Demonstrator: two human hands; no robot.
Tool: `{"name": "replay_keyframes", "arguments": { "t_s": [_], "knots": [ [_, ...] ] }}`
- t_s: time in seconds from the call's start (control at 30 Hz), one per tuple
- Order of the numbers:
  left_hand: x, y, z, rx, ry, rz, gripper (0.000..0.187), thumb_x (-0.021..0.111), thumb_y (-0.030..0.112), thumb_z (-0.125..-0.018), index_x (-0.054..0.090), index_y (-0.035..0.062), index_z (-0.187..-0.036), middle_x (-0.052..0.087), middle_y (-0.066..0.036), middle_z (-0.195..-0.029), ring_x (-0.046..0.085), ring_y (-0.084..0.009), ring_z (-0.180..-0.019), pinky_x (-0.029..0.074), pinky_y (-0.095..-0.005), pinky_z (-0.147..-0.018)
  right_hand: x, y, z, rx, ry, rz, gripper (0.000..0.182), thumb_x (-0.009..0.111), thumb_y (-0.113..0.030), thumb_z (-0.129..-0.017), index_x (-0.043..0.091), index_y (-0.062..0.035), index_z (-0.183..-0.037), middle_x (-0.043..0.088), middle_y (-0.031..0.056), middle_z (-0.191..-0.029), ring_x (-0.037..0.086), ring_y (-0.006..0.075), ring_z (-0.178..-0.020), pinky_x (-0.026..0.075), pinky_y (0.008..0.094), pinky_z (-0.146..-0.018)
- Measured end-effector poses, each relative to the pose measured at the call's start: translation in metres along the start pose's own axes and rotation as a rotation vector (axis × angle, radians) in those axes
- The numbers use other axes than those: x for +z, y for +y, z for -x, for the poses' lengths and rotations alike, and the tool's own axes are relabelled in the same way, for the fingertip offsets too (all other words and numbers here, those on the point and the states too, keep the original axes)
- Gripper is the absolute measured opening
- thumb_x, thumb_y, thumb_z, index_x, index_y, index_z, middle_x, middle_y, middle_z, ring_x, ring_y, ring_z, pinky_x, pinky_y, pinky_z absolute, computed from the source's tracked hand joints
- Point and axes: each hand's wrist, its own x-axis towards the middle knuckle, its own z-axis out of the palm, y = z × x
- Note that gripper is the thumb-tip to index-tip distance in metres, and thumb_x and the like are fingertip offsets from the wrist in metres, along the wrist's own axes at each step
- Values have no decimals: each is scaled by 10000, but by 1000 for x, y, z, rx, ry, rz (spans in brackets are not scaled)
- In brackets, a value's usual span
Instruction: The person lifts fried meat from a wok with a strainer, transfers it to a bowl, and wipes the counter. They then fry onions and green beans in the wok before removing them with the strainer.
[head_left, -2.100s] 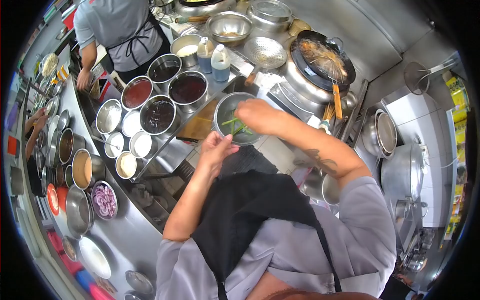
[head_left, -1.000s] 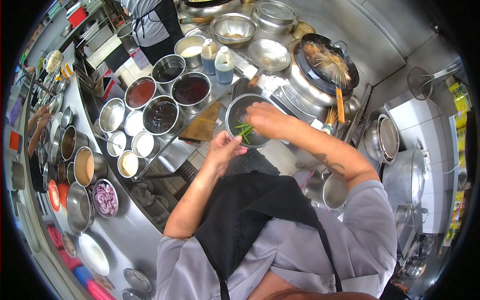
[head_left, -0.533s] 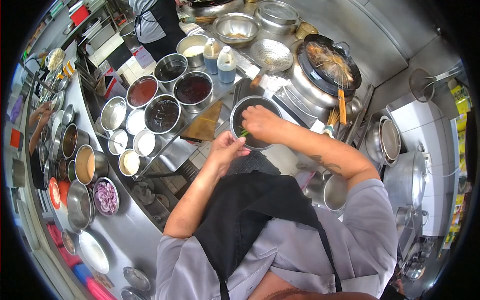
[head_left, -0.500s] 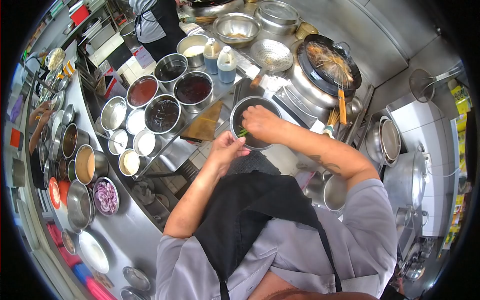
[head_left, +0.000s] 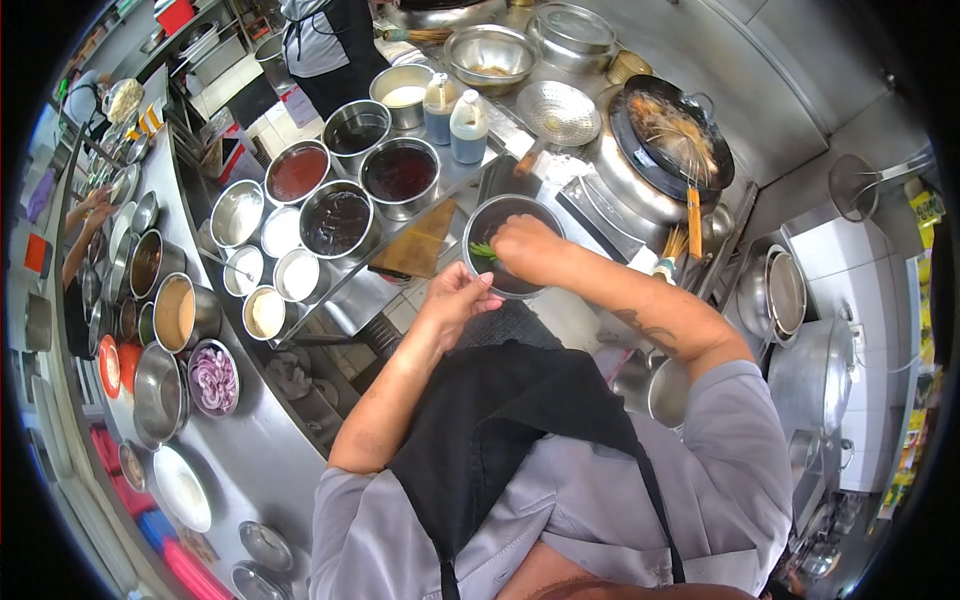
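A round metal pot (head_left: 550,212) is in front of my body in the head view. At its near left rim, my left hand (head_left: 457,302) is closed, thumb and fingers gripping the edge. My right hand (head_left: 527,247) reaches over the pot from the right, its fingers curled down inside. Green leafy vegetable pieces (head_left: 481,250) stick out beside the right fingertips and seem pinched by them. The back of that hand hides the fingertips and much of the pot's inside.
Left of the pot, steel containers of dark sauce (head_left: 336,220) and red sauce (head_left: 297,172) stand by two bottles (head_left: 468,130). A wok (head_left: 672,132) with a wire strainer sits at the upper right. Sliced purple onion (head_left: 213,378) is on the left counter. Another person (head_left: 330,50) stands beyond.
More of the green pieces shows beside my right fingers, slightly higher in the pot. Both hands stay nearly in place. The view has shifted a little, moving the surroundings slightly right and down.
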Motion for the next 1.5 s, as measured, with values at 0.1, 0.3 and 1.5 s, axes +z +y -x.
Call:
{"name": "replay_keyframes", "arguments": {
  "t_s": [0.1, 0.3, 1.5],
  "knots": [
    [-1, 1, 3, 5, 11, 12, 120, 626, 145, -894, 525, 100, -848, 598, -9, -801, 626, -129, -730, 558, -287, -695, -4, 6, -5, 20, 27, -102, 138, 660, -117, -672, 622, -7, -746, 630, 159, -746, 607, 334, -754, 481, 422, -694],
    [-5, 5, 11, 12, 60, 46, 117, 628, 139, -892, 527, 103, -844, 603, -10, -801, 626, -128, -727, 559, -284, -696, -17, 19, -21, 237, -87, -703, 160, 637, -118, -742, 604, 22, -814, 638, 135, -744, 611, 226, -670, 476, 355, -638],
    [-235, -142, 350, 709, 1526, 333, 260, 507, 156, -894, 536, -79, -1003, 598, -149, -885, 605, -216, -824, 547, -313, -760, -46, 29, 56, 534, 38, -2183, 202, 547, -196, -941, 530, -62, -1092, 455, -44, -716, 343, 11, -469, 280, 172, -415]
  ]
}}
